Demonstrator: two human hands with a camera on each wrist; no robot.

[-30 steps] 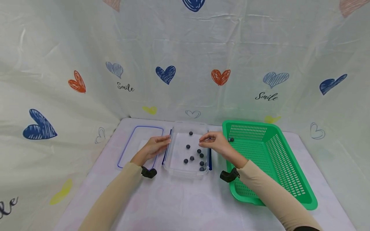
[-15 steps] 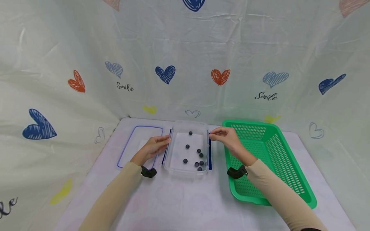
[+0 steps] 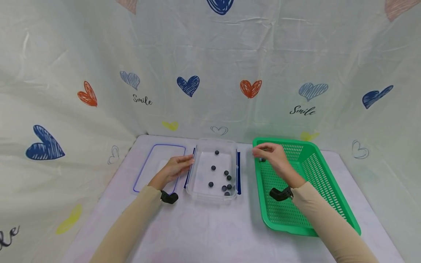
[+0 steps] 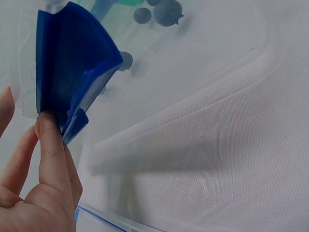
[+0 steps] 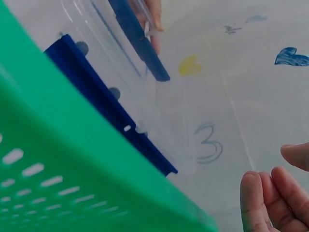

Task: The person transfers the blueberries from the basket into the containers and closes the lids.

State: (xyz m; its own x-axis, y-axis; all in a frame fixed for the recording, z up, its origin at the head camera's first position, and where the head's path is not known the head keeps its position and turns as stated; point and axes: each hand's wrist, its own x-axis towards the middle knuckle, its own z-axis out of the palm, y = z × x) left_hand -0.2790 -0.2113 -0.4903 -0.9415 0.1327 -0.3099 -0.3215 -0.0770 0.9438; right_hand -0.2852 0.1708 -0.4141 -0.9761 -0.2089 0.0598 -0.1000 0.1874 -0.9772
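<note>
A clear plastic container (image 3: 197, 182) with blue side clasps (image 4: 72, 72) holds several small dark balls (image 3: 226, 172). My left hand (image 3: 184, 161) lies at the container's left side, its straight fingers (image 4: 48, 145) touching the blue clasp there. To the right stands a green basket (image 3: 315, 182). My right hand (image 3: 264, 151) hovers over its far left corner, just above one dark ball (image 3: 262, 159) on the basket floor. In the right wrist view its thumb and fingertips (image 5: 256, 193) stand apart with nothing showing between them.
The container's blue-rimmed lid (image 3: 144, 164) lies flat to the left of my left hand. A heart-printed cloth (image 3: 210, 84) covers the table and rises as a backdrop behind and at both sides. The basket's green wall (image 5: 72, 159) fills the lower left of the right wrist view.
My right hand has moved right, from above the container's right part to over the basket's far left corner. The left hand has stayed at the container's left clasp.
</note>
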